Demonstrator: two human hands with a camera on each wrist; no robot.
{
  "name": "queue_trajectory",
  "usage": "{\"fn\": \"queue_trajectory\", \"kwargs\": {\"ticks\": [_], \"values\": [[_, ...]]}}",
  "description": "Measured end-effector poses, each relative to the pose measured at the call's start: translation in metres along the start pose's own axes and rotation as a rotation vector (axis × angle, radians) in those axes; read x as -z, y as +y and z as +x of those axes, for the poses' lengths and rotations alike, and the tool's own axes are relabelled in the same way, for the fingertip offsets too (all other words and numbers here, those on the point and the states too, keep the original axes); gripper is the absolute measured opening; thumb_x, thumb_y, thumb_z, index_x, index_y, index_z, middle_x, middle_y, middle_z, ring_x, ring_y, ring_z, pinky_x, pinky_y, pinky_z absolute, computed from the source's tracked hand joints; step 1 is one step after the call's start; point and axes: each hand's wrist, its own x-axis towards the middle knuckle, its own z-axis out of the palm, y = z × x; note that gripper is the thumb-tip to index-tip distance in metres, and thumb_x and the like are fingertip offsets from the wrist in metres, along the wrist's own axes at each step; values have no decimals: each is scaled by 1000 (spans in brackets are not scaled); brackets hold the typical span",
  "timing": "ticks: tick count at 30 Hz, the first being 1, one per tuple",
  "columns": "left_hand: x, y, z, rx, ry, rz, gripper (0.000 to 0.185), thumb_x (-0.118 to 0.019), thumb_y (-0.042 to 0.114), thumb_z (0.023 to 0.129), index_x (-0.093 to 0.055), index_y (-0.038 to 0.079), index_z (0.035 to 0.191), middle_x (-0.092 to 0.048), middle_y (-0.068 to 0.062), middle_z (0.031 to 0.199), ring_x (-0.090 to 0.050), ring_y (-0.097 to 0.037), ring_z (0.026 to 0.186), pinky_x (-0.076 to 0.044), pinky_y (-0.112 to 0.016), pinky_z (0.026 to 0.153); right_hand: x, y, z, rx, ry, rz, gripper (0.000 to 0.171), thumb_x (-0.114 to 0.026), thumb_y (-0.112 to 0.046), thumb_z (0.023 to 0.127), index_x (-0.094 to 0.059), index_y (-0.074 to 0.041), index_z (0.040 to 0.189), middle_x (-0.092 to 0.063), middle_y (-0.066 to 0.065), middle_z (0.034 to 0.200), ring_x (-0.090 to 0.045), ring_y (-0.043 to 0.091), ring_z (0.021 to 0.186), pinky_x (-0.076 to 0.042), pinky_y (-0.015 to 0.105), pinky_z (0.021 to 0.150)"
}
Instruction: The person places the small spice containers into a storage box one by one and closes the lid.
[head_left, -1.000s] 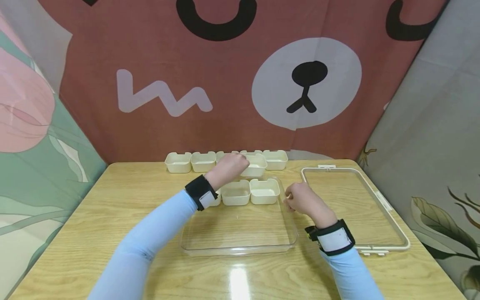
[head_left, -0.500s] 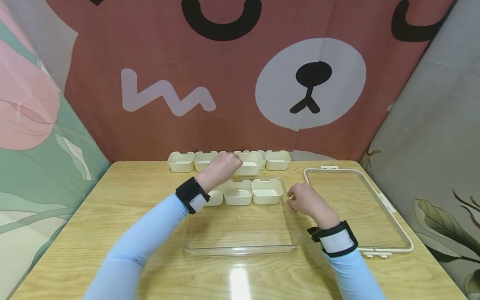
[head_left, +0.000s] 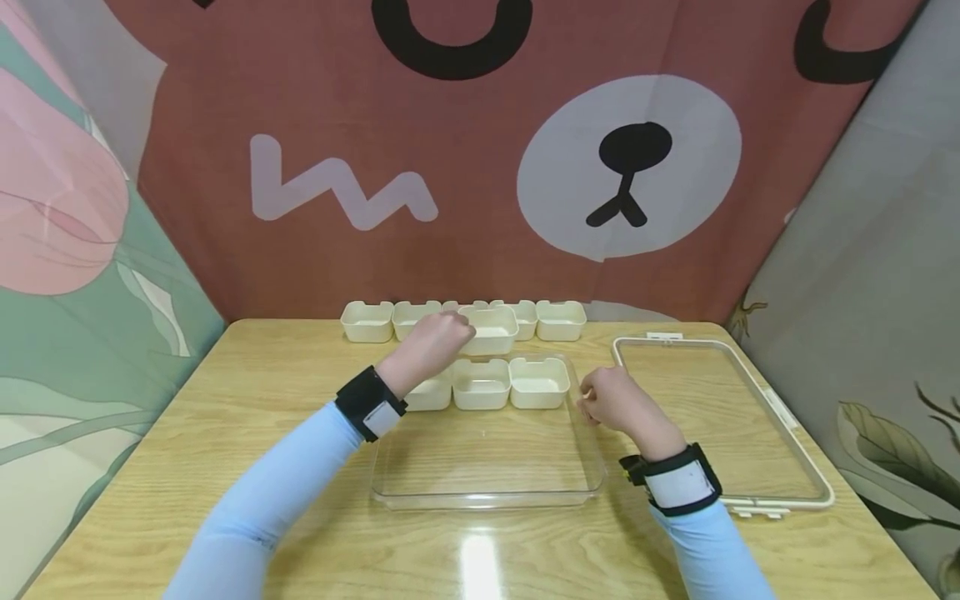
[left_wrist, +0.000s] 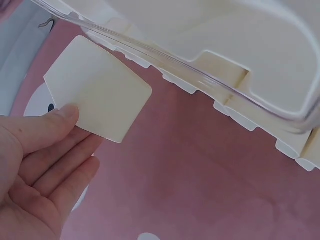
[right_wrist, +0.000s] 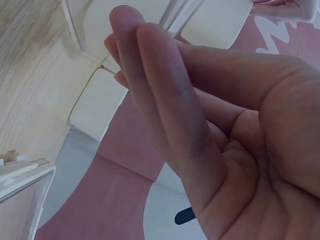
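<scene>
My left hand [head_left: 459,329] holds a small cream bin [head_left: 489,330] lifted above the back of a clear tray [head_left: 480,498]. In the left wrist view the left hand [left_wrist: 75,130] has its thumb and fingers on that bin's underside [left_wrist: 97,87], with the tray's rim [left_wrist: 200,75] beside it. Three more cream bins [head_left: 480,383] sit in a row along the tray's far wall. My right hand [head_left: 588,404] rests by the tray's right rim and holds nothing. Its fingers [right_wrist: 150,80] lie together in the right wrist view.
Several cream bins [head_left: 367,321] line the back edge of the wooden table [head_left: 262,392]. A clear lid with a cream frame [head_left: 712,417] lies flat right of the tray. Printed cloth panels enclose the table at the back and sides.
My left hand has carried the cream bin a little to the left, over the tray's back row. The right hand has stayed by the tray's right rim.
</scene>
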Motion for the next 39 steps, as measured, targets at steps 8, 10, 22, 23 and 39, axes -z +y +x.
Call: {"fn": "queue_trajectory", "kwargs": {"ticks": [8,10,22,23,39], "values": [[4,1,-13,17,30,-20,24,-60,-14,75,-68,9,72,-58,-3,65,-52,-14,61,-43,-25,51,0,0,1,-4,-11,14,23,-64,-5,86,-66,11,103,-68,5,66,-63,12,57,-54,35,66],[5,1,-17,22,29,-22,24,-60,-14,75,-68,8,74,-59,-3,67,-55,-15,63,-45,-25,51,-1,0,1,1,-11,12,23,-64,-5,86,-66,11,103,-68,4,65,-64,12,57,-54,35,66],[18,6,-32,8,99,-47,22,-61,-15,76,-67,6,72,-57,-3,66,-50,-13,60,-43,-25,51,-1,0,1,-5,-7,-9,25,-64,-6,86,-66,10,105,-69,6,69,-63,10,57,-55,37,68],[19,6,-33,6,103,-48,21,-62,-15,76,-67,5,72,-57,-3,66,-50,-13,60,-43,-25,51,-1,0,1,-6,-7,-9,25,-64,-6,86,-66,10,105,-69,6,69,-63,9,57,-55,37,68],[18,9,-59,27,161,-41,26,-53,-17,78,-65,4,71,-59,-4,71,-55,-14,66,-47,-23,56,-1,0,0,-26,-28,15,25,-64,-5,86,-65,11,105,-69,9,73,-63,10,57,-55,32,62]]}}
